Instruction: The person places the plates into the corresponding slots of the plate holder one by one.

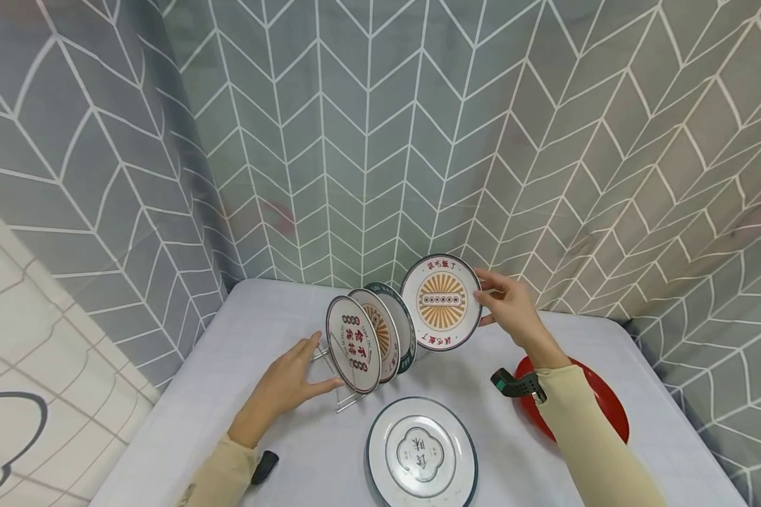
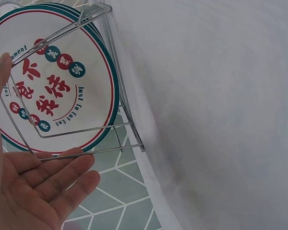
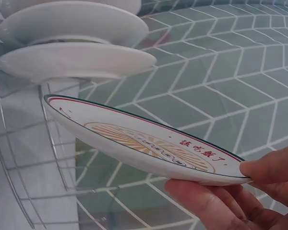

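Observation:
My right hand [image 1: 512, 310] pinches the right edge of a small white plate [image 1: 440, 327] with a dark rim, an orange sunburst and red characters, thumb on its face and fingers behind. The plate is held up, apart from the row beside it. My left hand [image 1: 287, 380] grips the left end of a wire plate rack [image 2: 129, 123], thumb at one wire corner and fingers at the other. Several plates stand on edge in the rack; the leftmost plate [image 1: 354, 345] has red characters. In the right wrist view, the white back of the nearest racked plate [image 3: 77, 60] shows.
On the white tablecloth [image 1: 317, 451], a larger white plate [image 1: 383, 447] with a dark rim lies in front of the rack. A red plate [image 1: 605, 401] sits at the right, partly under my right sleeve. A patterned curtain [image 1: 368, 141] hangs behind the table.

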A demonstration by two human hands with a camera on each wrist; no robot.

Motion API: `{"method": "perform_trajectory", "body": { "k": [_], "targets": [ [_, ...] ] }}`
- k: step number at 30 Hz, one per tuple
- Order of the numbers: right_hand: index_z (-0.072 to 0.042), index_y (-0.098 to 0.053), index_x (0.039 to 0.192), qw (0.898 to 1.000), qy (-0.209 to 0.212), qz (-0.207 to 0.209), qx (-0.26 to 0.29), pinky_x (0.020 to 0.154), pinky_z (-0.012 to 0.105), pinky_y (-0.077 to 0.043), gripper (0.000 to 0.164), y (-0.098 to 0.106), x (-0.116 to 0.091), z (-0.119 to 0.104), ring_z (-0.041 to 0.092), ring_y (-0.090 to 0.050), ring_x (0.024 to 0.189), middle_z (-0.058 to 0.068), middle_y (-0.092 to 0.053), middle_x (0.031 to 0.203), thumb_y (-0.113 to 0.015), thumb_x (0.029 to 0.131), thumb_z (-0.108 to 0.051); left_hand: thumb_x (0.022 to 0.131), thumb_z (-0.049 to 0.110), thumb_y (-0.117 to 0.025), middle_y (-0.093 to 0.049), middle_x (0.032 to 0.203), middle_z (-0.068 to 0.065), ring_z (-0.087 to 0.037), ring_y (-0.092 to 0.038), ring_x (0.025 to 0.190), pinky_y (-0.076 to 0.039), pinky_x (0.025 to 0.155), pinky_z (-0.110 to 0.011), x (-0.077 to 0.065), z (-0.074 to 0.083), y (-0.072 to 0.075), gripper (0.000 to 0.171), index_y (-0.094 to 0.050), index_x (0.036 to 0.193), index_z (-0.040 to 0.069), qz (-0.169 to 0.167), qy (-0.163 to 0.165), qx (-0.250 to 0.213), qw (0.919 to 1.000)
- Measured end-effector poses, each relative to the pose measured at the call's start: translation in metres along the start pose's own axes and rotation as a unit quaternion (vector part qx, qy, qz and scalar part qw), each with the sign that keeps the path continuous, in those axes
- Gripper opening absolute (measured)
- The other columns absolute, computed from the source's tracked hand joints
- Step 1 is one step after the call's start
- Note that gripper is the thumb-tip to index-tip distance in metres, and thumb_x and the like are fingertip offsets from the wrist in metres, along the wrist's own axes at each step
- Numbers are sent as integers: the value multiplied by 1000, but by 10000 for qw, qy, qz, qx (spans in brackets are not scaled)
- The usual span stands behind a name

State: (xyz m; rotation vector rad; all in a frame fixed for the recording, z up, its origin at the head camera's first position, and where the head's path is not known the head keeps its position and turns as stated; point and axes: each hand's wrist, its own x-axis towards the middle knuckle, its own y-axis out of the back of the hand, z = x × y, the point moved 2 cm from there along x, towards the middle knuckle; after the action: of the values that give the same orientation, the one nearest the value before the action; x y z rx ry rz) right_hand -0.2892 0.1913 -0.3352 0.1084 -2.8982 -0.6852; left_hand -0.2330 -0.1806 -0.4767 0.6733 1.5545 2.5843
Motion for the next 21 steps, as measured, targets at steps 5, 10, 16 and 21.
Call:
{"method": "perform_trajectory", "body": {
  "k": [5,10,16,21],
  "targets": [
    [-1,-47,144,9998,144,-83,-137,59,39,-62,49,-17,1,-1,16,-62,83,26,-53,118,-56,96,-1,74,64,-74,-53,138,-27,-42,-58,121,-52,99,-51,0,1,1,106,-37,148,-3,-2,45,10,10000],
    [-1,-46,144,9991,329,-109,-243,59,42,-62,49,-28,2,-3,23,-63,84,29,-55,117,-56,96,-1,74,66,-72,-52,139,-27,-42,-57,123,-51,100,-51,0,1,0,107,-36,149,-2,-81,87,-14,9999],
    [-2,-51,141,9975,579,-145,-366,57,42,-62,47,-40,6,-3,30,-64,83,27,-58,112,-57,95,0,74,65,-73,-53,138,-28,-42,-58,121,-52,99,-51,2,1,1,106,-37,148,-3,-21,9,62,10000],
    [-4,-54,139,9957,724,-366,-444,55,44,-61,46,-56,6,0,33,-64,77,25,-61,110,-58,94,0,74,64,-74,-52,138,-28,-42,-57,122,-52,99,-51,1,1,1,106,-37,148,-2,-17,18,10,10000]
  ]
}}
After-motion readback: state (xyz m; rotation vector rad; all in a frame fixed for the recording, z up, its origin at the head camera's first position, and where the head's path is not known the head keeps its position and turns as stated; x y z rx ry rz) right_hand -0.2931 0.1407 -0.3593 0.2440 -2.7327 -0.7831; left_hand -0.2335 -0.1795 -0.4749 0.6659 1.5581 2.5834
